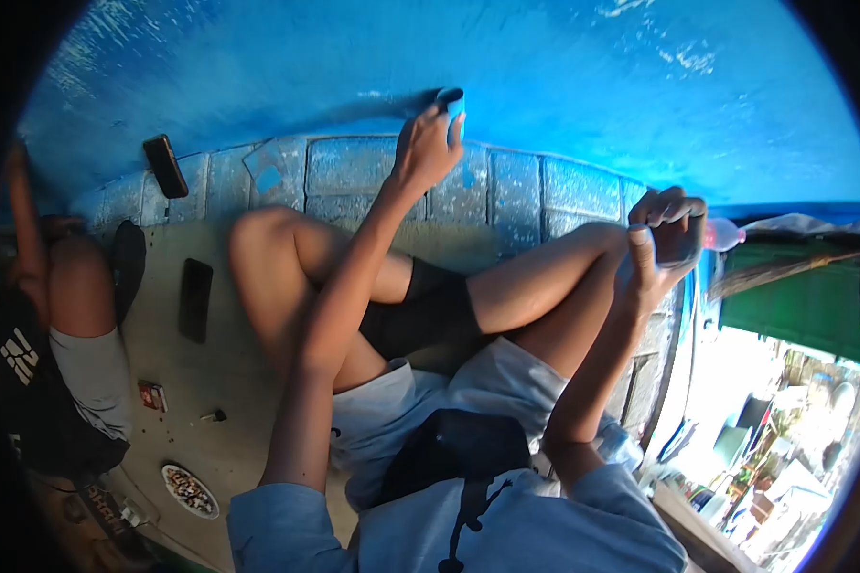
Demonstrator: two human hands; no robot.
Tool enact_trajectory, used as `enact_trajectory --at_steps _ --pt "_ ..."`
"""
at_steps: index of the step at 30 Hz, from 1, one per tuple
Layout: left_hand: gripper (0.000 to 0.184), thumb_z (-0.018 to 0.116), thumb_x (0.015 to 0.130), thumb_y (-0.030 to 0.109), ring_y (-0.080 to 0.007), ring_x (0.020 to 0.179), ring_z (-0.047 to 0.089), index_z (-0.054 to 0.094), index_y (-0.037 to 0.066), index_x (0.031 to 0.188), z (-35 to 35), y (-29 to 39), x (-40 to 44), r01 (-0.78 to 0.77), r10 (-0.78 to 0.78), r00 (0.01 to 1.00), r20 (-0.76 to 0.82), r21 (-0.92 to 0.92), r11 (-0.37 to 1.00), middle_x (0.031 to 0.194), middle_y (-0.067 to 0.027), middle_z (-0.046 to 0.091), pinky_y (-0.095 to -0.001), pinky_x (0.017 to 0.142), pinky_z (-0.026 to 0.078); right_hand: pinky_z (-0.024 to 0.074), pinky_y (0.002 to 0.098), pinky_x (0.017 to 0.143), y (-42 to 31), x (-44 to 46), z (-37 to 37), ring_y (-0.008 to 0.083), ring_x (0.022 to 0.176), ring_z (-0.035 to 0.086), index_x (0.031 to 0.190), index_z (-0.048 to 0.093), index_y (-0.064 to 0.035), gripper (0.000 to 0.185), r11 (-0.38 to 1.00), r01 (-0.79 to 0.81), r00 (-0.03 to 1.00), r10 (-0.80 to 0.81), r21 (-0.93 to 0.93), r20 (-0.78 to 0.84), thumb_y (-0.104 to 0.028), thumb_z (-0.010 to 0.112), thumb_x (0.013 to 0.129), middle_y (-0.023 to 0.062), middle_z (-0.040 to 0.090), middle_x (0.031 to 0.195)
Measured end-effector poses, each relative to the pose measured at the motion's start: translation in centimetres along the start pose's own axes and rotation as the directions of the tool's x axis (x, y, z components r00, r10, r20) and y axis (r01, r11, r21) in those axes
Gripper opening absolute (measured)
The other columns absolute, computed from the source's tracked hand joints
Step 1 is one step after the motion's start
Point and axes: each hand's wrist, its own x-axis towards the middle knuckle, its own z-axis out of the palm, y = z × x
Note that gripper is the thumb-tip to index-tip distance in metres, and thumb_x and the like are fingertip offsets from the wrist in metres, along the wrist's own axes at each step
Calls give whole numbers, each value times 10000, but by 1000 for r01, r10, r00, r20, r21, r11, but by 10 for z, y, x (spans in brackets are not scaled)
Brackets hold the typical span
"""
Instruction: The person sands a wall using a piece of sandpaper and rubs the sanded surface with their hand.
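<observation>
Okay, head view: left hand (430,148) is up at the blue surface (583,95), pinching a small curled piece (452,99), dark inside and blue outside, between thumb and fingers. That piece sits at the blue surface, just above the grey block wall (349,167). Right hand (666,239) is raised near the right knee, fingers curled, thumb apart from them; can't tell if it grips anything. A pinkish bottle top (723,235) shows right beside it.

Person sits with legs bent, dark cloth-like item (459,454) at the lap. Phone (166,167) tilted by the block wall, dark flat device (196,301) on the floor (248,420). Also down there: small red box (152,395), tiny dark item (214,416), oval dish (165,469) of small bits. Another person (38,382) on the far left, dark top. Bright clutter (764,449) lower right, under a green panel (793,296).
</observation>
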Motion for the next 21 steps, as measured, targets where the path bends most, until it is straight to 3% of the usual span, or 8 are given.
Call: enact_trajectory --at_steps 2,3,6,10,14,16,17,21 --pt "257 538 931 149 -399 690 611 626 -65 819 -4 1 4 -15 14 997 77 25 1000 817 -254 615 -436 631 506 347 228 608 3 -2 -2 111 693 397 923 410 -73 439 999 -28 1000 28 17 -8 -100 796 717 20 362 819" --pt "260 532 937 147 -396 683 595 622 -61 811 -10 7 10 57 -62 985 161 38 998 792 -255 599 -454 636 488 346 220 599 3 -3 -2 107 687 404 920 409 -75 444 999 -34 999 34 -4 -14 -108 802 715 19 364 812" --pt "275 519 947 143 -392 650 575 608 -54 778 -26 22 28 50 -44 996 76 -71 996 752 -243 580 -464 623 470 347 216 600 5 -4 -3 105 691 408 918 409 -77 451 998 -57 998 57 -15 -21 -115 809 712 19 365 812" --pt "290 508 954 144 -382 635 574 595 -45 752 -23 19 23 58 -57 998 22 -60 996 732 -229 572 -467 612 470 357 219 617 11 -3 -6 102 712 416 920 407 -78 449 993 -106 994 107 -44 6 -85 808 716 16 371 808" --pt "300 505 960 147 -352 598 563 596 -37 740 2 -4 -8 114 -121 976 179 45 992 731 -209 575 -429 560 478 364 215 637 18 1 2 98 721 429 927 417 -74 427 988 -135 990 137 -71 30 -29 792 727 15 407 817" --pt "291 508 957 134 -342 582 552 589 -41 740 9 -12 -14 39 -42 983 181 22 999 722 -213 566 -419 529 461 347 206 577 28 3 6 69 680 430 900 433 -82 454 976 -177 984 179 -128 11 -25 837 701 -1 452 782" --pt "277 510 954 122 -348 593 550 577 -48 746 10 -15 -13 94 -102 955 280 41 995 715 -215 559 -436 545 451 353 198 573 43 2 4 55 675 438 882 445 -81 423 976 -148 988 153 -158 22 -16 827 714 -3 459 778" --pt "222 519 940 157 -427 750 590 600 -30 853 -25 21 21 139 -124 979 165 -81 987 822 -233 604 -491 668 472 361 210 504 111 -25 -8 53 570 448 877 492 -49 319 852 -323 932 362 -412 18 -102 793 784 -19 481 695"
